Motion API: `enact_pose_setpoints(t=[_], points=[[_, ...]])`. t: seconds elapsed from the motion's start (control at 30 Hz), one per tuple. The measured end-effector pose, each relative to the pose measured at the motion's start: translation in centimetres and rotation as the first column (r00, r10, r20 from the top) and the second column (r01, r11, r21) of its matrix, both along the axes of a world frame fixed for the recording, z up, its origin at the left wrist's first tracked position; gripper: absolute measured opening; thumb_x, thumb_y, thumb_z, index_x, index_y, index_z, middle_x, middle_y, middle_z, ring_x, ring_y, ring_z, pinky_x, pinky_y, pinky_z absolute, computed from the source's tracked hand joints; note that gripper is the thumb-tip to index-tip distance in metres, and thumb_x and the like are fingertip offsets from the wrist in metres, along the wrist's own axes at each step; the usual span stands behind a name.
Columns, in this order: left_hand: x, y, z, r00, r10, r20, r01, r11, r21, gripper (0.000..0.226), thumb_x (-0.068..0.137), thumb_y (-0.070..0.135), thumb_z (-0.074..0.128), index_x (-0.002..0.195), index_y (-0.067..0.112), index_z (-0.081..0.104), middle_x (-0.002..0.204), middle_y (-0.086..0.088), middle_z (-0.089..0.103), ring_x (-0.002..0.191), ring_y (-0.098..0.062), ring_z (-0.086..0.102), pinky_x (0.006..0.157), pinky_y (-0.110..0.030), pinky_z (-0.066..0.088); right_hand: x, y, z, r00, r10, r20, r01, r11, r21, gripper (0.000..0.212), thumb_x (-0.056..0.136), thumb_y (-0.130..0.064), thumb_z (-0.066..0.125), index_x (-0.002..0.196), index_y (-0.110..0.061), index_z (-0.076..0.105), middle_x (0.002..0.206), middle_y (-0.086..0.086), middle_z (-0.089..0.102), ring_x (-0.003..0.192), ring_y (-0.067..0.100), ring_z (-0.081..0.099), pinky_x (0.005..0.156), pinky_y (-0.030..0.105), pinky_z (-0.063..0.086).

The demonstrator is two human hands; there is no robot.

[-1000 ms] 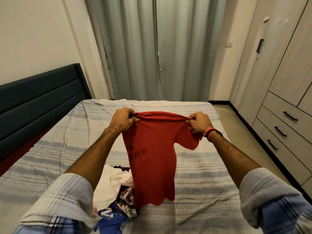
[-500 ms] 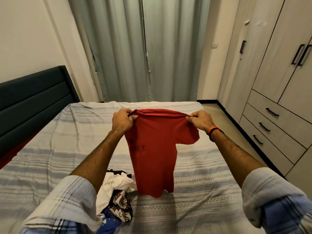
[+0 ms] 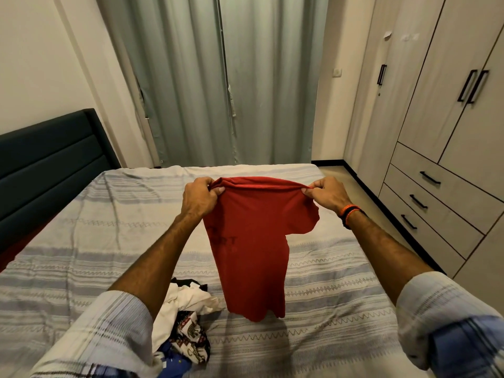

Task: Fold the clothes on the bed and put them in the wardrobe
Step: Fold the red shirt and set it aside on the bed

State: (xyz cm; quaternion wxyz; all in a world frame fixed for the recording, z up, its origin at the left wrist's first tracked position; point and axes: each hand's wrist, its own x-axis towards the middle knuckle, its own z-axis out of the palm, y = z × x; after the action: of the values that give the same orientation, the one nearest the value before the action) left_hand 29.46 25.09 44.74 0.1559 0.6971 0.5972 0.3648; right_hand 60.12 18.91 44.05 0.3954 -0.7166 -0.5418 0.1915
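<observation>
Pinching the red shirt's (image 3: 253,246) top edge, left hand (image 3: 200,199) and right hand (image 3: 328,195) each keep a tight grip above the bed (image 3: 81,241).

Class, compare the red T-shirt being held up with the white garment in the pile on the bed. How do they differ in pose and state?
The red T-shirt hangs off the bed, stretched between the left hand and right hand; the white garment lies crumpled in the pile, untouched. The red one is spread flat; the white one is bunched. Neither is folded yet.

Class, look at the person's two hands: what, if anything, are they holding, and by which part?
Both hands, left hand and right hand, pinch the red T-shirt along its top edge.
</observation>
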Motion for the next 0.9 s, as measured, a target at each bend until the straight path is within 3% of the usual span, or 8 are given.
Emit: enact_pose_setpoints(t=[0.2,0.33,0.43,0.53,0.6,0.77,0.83,0.9], points=[[-0.1,1.2,0.2,0.995,-0.086,0.052,0.083,0.994,0.07,0.024,0.087,0.033,0.069,0.075,0.012,0.067,0.068,-0.005,0.067,0.064,-0.02,0.061,0.06,-0.029,0.049,1.2,0.2,0.4,0.975,0.02,-0.221,0.01,0.991,0.137,0.017,0.081,-0.012,0.072,0.065,-0.01,0.074,0.072,0.011,0.073,0.058,0.019,0.064,0.053,0.025,0.049],[0.5,2.9,0.4,0.996,-0.086,0.04,0.085,0.996,0.031,0.022,0.087,0.034,0.069,0.078,0.014,0.069,0.075,-0.005,0.07,0.072,-0.023,0.064,0.067,-0.032,0.051,1.7,1.9,0.3,0.961,0.01,-0.278,0.033,0.988,0.149,0.021,0.077,-0.01,0.074,0.058,-0.004,0.068,0.066,0.017,0.07,0.063,0.036,0.066,0.059,0.036,0.056],[1.1,5.3,-0.7,0.995,-0.061,-0.074,0.055,0.995,-0.083,0.021,0.086,0.036,0.071,0.087,0.015,0.071,0.087,-0.007,0.073,0.083,-0.022,0.067,0.078,-0.033,0.054,2.0,4.1,-1.0,0.972,-0.032,-0.233,0.028,0.999,-0.019,0.024,0.08,-0.01,0.073,0.061,0.001,0.065,0.065,0.014,0.069,0.06,0.029,0.069,0.047,0.023,0.05],[2.2,7.5,-2.1,0.992,-0.043,-0.119,0.021,0.983,-0.185,0.025,0.089,0.034,0.07,0.091,0.009,0.07,0.086,-0.011,0.074,0.077,-0.025,0.071,0.076,-0.032,0.055,2.4,7.2,-2.7,0.998,-0.03,-0.063,0.019,0.985,-0.17,0.027,0.082,-0.02,0.073,0.062,-0.003,0.067,0.067,0.009,0.071,0.065,0.027,0.069,0.059,0.029,0.054],[3.2,9.1,-2.5,0.991,-0.003,-0.132,-0.019,0.986,-0.166,0.026,0.09,0.032,0.067,0.091,0.007,0.07,0.087,-0.014,0.072,0.086,-0.031,0.068,0.072,-0.03,0.047,2.6,9.3,-2.9,0.999,-0.033,0.013,0.035,0.983,-0.18,0.028,0.086,-0.023,0.071,0.061,-0.009,0.067,0.064,0.003,0.065,0.066,0.021,0.06,0.056,0.024,0.043],[4.7,12.8,-0.2,0.998,0.064,0.016,-0.064,0.998,-0.002,0.024,0.092,0.024,0.065,0.102,0.003,0.071,0.1,-0.016,0.072,0.096,-0.032,0.065,0.081,-0.03,0.044,2.9,13.5,-0.4,0.996,-0.08,-0.044,0.084,0.992,0.098,0.017,0.088,-0.018,0.07,0.094,-0.005,0.078,0.088,0.007,0.075,0.082,0.019,0.066,0.072,0.019,0.044],[4.9,13.5,1.6,0.993,0.047,0.106,-0.057,0.993,0.103,0.021,0.091,0.018,0.065,0.105,0.004,0.071,0.101,-0.012,0.073,0.095,-0.026,0.066,0.081,-0.024,0.044,3.0,14.5,1.3,0.996,-0.056,-0.072,0.072,0.969,0.237,0.018,0.09,-0.014,0.069,0.104,-0.006,0.076,0.096,0.003,0.074,0.083,0.013,0.068,0.071,0.009,0.046],[4.9,13.6,3.1,0.983,0.014,0.183,-0.052,0.977,0.208,0.02,0.091,0.016,0.066,0.108,0.005,0.071,0.102,-0.007,0.073,0.093,-0.018,0.066,0.079,-0.014,0.042,3.4,15.1,2.7,0.996,-0.009,-0.086,0.041,0.926,0.376,0.02,0.09,-0.011,0.068,0.108,-0.008,0.075,0.105,0.004,0.074,0.094,0.011,0.068,0.087,0.014,0.051]])
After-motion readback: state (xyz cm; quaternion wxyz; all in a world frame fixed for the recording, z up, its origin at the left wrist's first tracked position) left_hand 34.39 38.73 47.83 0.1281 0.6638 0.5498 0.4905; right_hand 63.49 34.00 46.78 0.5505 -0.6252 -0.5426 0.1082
